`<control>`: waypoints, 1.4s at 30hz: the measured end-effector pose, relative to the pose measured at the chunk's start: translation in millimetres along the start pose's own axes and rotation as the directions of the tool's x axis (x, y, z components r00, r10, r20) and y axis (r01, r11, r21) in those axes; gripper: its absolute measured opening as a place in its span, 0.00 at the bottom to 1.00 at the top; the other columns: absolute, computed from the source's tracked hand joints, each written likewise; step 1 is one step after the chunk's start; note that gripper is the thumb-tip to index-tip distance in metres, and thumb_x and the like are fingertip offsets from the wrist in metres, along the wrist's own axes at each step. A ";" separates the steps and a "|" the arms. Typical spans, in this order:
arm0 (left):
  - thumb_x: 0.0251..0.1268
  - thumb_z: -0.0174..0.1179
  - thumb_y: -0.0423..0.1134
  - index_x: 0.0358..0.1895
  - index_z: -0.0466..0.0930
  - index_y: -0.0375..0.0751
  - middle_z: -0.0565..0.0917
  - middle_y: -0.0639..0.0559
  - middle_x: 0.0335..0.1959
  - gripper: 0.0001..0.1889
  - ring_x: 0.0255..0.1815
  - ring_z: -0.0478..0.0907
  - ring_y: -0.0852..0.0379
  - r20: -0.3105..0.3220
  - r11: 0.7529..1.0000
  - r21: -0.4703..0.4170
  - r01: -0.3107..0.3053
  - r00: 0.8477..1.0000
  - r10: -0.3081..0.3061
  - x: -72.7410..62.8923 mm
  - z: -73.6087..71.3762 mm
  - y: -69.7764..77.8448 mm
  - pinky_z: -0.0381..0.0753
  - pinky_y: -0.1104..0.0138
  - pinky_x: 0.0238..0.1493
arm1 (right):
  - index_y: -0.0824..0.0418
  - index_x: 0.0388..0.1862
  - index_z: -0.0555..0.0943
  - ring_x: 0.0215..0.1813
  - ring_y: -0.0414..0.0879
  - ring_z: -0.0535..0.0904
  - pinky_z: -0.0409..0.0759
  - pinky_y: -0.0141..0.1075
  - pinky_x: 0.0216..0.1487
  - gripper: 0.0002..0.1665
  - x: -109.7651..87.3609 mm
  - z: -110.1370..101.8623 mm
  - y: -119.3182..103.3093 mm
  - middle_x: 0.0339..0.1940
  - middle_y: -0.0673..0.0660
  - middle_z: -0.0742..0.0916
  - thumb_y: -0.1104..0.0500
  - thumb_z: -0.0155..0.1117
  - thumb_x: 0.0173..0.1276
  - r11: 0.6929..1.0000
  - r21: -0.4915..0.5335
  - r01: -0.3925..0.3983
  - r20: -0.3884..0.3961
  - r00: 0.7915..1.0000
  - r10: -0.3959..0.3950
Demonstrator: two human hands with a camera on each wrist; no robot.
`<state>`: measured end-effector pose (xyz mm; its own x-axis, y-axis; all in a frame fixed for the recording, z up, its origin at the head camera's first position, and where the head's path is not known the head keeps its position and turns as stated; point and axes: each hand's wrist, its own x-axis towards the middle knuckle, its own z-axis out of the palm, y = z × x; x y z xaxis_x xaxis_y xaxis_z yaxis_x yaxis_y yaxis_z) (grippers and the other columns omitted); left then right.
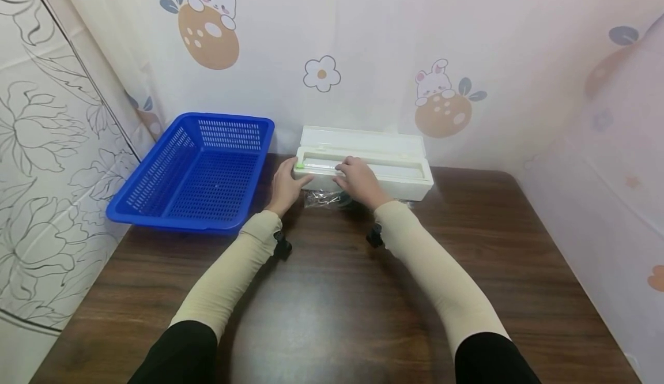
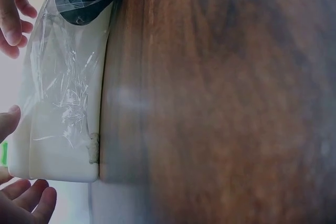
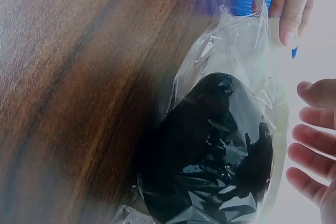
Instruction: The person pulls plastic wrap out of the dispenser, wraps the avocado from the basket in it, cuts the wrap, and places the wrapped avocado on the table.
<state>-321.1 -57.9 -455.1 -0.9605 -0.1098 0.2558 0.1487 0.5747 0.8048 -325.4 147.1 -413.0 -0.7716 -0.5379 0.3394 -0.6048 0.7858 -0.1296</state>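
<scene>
A long white box, which looks like a cling film dispenser, stands at the back of the table with its lid raised. A green piece shows at its left end. My left hand grips that end, thumb at the front and fingers around the side. My right hand is over the box's middle, fingers spread and loosely bent; whether they touch it is unclear. Clear plastic lies against the box's front, with a dark, glossy thing in or under it, its kind unclear.
A blue perforated basket stands to the left of the box on the brown wooden table. Printed cloth hangs right behind the box, and more hangs along both sides.
</scene>
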 end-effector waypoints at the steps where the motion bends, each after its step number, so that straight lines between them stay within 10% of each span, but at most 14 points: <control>1: 0.57 0.70 0.47 0.67 0.70 0.37 0.73 0.41 0.67 0.36 0.69 0.69 0.45 0.001 1.000 0.004 0.003 1.000 -0.003 0.4 0.4 -0.4 0.67 0.56 0.71 | 0.68 0.49 0.83 0.48 0.56 0.81 0.80 0.45 0.54 0.17 0.5 0.7 0.0 0.45 0.63 0.85 0.56 0.64 0.69 1.000 -0.001 0.001 0.001 1.000 -0.001; 27: 0.57 0.70 0.45 0.67 0.71 0.38 0.72 0.43 0.69 0.34 0.71 0.67 0.46 0.019 1.000 0.015 -0.023 1.000 0.023 6.5 -0.1 -6.2 0.64 0.58 0.73 | 0.67 0.47 0.85 0.47 0.56 0.79 0.80 0.46 0.50 0.16 8.1 -9.0 -4.2 0.44 0.63 0.85 0.56 0.63 0.68 0.999 0.038 -0.037 0.091 0.995 0.034; 42: 0.56 0.71 0.44 0.66 0.73 0.39 0.74 0.44 0.68 0.33 0.70 0.70 0.48 0.022 0.998 0.005 -0.061 0.998 0.060 9.9 -2.7 -7.3 0.67 0.59 0.71 | 0.66 0.49 0.85 0.51 0.55 0.81 0.78 0.45 0.59 0.16 45.5 -6.1 -24.2 0.46 0.62 0.87 0.56 0.60 0.71 0.991 0.129 -0.026 0.154 0.988 0.005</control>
<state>-331.0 -65.3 -457.1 -0.9547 -0.0571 0.2922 0.2053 0.5844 0.7851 -344.6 105.4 -388.7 -0.7960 -0.5742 0.1914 -0.6053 0.7531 -0.2577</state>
